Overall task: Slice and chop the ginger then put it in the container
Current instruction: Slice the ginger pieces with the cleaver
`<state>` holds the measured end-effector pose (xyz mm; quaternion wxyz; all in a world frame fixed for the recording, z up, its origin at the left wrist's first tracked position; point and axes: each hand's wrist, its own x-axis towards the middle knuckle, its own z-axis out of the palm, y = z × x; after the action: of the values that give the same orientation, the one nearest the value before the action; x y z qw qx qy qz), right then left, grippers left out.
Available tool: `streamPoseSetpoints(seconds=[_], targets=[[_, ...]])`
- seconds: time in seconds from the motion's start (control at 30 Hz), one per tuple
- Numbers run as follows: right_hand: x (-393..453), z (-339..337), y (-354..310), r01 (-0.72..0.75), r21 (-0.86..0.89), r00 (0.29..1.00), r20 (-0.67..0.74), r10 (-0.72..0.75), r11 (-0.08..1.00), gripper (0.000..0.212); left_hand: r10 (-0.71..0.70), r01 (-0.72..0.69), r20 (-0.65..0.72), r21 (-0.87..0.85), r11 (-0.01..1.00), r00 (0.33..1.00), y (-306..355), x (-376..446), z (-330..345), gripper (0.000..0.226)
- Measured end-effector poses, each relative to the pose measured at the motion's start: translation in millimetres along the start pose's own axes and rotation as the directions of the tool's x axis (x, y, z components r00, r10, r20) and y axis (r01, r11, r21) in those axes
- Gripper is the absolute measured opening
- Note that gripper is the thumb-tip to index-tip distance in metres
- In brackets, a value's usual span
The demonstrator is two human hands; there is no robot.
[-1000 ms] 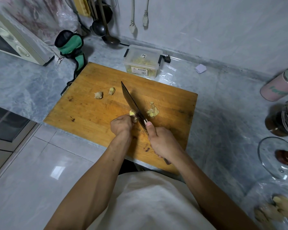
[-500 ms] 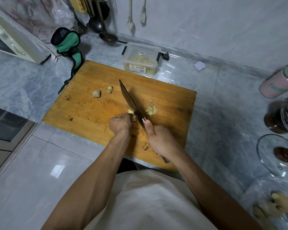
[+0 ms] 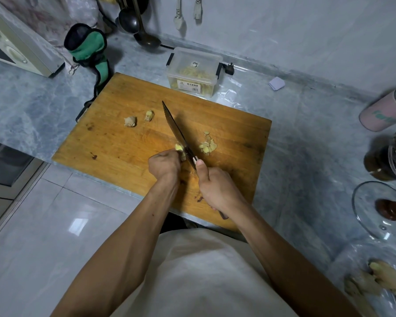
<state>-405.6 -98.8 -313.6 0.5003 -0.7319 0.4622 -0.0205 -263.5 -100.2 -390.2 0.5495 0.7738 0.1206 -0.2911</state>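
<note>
On the wooden cutting board my left hand pins a small yellow ginger piece with curled fingers. My right hand grips the handle of a dark knife, whose blade stands edge-down against the right side of that piece. A little pile of ginger slices lies right of the blade. Two ginger chunks rest farther left on the board. A clear plastic container holding cut ginger stands beyond the board's far edge, with its lid on.
A green and black pouch and ladles sit at the back left, beside a microwave. To the right are a pink bottle, a dark jar, a glass lid and a bag of whole ginger.
The knife and both hands stay on the same ginger piece, shifting only slightly. The slice pile looks unchanged.
</note>
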Motion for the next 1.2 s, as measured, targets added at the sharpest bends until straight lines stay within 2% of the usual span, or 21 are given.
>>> streamPoseSetpoints(seconds=[0.2,0.33,0.43,0.6,0.7,0.77,0.87,0.97,1.2], targets=[[4.4,1.2,2.1,-0.017,0.025,1.000,0.005,0.017,1.000,0.066,-0.024,0.024,0.015,0.041,0.999,1.000,0.2,5.6,0.1,0.020],[10.2,3.5,6.2,-0.060,0.075,0.998,0.017,0.059,0.995,0.064,0.001,-0.001,0.060,-0.002,1.000,0.998,-4.0,3.4,-0.6,0.018],[11.7,6.1,9.6,-0.067,0.097,0.998,0.004,0.067,0.993,0.065,-0.011,0.011,0.086,-0.001,1.000,0.996,-3.8,8.7,-2.6,0.023],[8.1,1.8,12.3,-0.093,0.122,0.996,-0.003,0.094,0.988,0.060,0.015,-0.024,0.118,0.074,0.997,0.993,-3.0,13.2,-6.7,0.026],[2.6,-1.8,11.3,-0.076,0.114,0.997,-0.011,0.077,0.991,0.061,0.037,-0.053,0.140,0.115,0.992,0.989,1.8,9.5,-8.0,0.018],[-1.2,-2.3,10.6,-0.072,0.106,0.997,-0.008,0.073,0.992,0.063,0.040,-0.059,0.141,0.135,0.989,0.989,4.1,6.9,-8.0,0.009],[-4.4,-1.9,8.1,-0.074,0.101,0.997,0.006,0.073,0.992,0.065,0.046,-0.066,0.146,0.136,0.988,0.988,3.3,6.9,-7.9,0.012],[-5.4,-2.0,7.1,-0.079,0.114,0.997,0.000,0.079,0.990,0.065,0.036,-0.055,0.127,0.150,0.987,0.991,2.7,8.2,-6.4,0.006],[-9.0,-2.5,4.7,-0.055,0.064,0.998,-0.012,0.056,0.996,0.067,0.062,-0.071,0.082,0.119,0.990,0.995,2.9,-0.9,-4.6,0.016]])
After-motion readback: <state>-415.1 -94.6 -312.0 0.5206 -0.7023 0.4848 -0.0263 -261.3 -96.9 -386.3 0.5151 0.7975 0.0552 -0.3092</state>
